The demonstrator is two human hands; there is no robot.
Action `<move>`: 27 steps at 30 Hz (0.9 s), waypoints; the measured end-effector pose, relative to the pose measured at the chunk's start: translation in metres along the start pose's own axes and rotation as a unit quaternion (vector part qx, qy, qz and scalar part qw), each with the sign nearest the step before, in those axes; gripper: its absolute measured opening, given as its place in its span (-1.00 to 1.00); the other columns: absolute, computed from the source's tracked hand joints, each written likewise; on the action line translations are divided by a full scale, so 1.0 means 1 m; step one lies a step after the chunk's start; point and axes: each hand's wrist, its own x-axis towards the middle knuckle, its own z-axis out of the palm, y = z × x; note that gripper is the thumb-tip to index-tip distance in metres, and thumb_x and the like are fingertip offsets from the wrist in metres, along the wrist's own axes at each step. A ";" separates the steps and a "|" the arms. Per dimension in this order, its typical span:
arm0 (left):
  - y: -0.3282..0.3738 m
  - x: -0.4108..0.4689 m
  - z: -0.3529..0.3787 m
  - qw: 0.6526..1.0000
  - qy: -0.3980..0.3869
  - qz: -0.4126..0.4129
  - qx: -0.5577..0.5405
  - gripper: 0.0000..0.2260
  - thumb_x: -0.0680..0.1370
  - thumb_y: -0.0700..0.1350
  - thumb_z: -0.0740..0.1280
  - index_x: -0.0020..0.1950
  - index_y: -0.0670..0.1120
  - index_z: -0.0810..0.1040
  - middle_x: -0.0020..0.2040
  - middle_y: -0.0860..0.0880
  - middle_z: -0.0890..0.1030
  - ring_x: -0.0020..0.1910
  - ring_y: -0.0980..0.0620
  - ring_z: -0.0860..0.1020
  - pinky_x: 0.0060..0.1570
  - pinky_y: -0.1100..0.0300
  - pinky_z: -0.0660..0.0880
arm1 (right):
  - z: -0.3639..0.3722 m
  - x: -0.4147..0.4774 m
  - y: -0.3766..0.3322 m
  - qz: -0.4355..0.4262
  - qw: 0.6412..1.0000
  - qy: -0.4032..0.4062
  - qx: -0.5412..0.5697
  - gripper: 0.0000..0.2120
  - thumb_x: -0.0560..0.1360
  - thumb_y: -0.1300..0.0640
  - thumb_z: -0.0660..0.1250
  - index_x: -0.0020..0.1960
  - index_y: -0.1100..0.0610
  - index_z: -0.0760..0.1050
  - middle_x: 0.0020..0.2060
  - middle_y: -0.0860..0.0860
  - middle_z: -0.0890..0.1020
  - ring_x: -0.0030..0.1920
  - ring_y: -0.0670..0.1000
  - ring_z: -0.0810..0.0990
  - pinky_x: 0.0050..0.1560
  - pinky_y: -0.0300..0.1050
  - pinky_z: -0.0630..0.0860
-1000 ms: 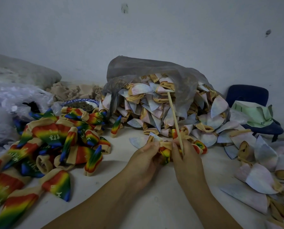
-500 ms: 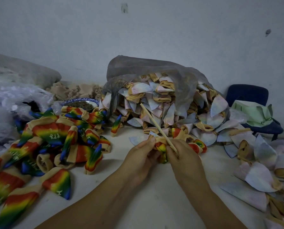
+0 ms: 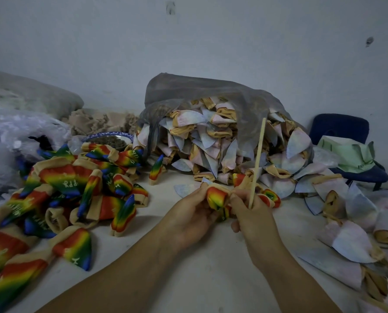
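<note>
Head view, the only one here. You're gripping the rainbow piece (image 3: 217,197) in your left hand (image 3: 188,218), fingers curled around its left edge, right out in front of you between both hands. Your right hand (image 3: 254,220) is wrapping the bottom of the wooden stick (image 3: 258,159) and crowding up against the same piece; I can't tell if those fingers are pinching the fabric too.

What's changing: half a second ago the stick was leaning over to your left, and now it's standing nearly upright again, tip pointing away from you toward the grey bag (image 3: 211,96). Way more of the red-to-green face is showing between your hands than a second ago. So I'm guessing you're basically finishing the turn-out on this one and poking the tip into shape.

Counting:
- one stick, one piece in hand
- two more rainbow bits peeking out just beyond your right hand
- the finished rainbow pile (image 3: 75,188) off to your left: well over a dozen, overlapping too much for an exact number
- the pale pieces (image 3: 211,150) spilling from the one bag beyond your hands and trailing down your right side: dozens
- one blue-rimmed bowl (image 3: 108,135) beyond the rainbow pile
- one blue chair (image 3: 337,129) far off to your right

Plenty of pale ones are waiting, so you're nowhere near done.
</note>
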 end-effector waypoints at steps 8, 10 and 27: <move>0.000 0.007 -0.001 0.996 0.027 -0.007 -0.079 -0.71 0.60 -0.04 0.26 0.20 -0.21 0.47 0.26 -0.34 0.56 0.22 -0.22 0.56 0.38 -0.15 0.37 | 0.006 -0.004 -0.006 0.121 0.935 -0.084 0.321 -0.72 0.61 0.26 0.16 -0.25 0.11 0.45 -0.57 -0.07 0.24 -0.62 -0.17 0.17 -0.65 -0.32 0.19; 0.000 0.005 -0.001 0.998 0.003 0.005 -0.064 -0.70 0.58 0.00 0.30 0.17 -0.19 0.48 0.23 -0.31 0.57 0.19 -0.20 0.56 0.34 -0.10 0.43 | 0.004 0.000 -0.005 0.138 0.922 -0.092 0.350 -0.77 0.62 0.25 0.13 -0.20 0.14 0.41 -0.55 -0.06 0.24 -0.62 -0.17 0.16 -0.66 -0.32 0.17; -0.014 -0.008 -0.003 0.761 -0.053 0.331 0.556 -0.64 0.57 0.13 0.33 0.34 0.37 0.39 0.41 0.37 0.25 0.42 0.40 0.19 0.28 0.57 0.21 | -0.001 0.003 0.004 0.053 0.990 -0.007 0.129 -0.82 0.63 0.07 0.16 0.04 0.01 0.55 -0.44 -0.01 0.53 -0.51 -0.12 0.41 -0.53 -0.21 0.33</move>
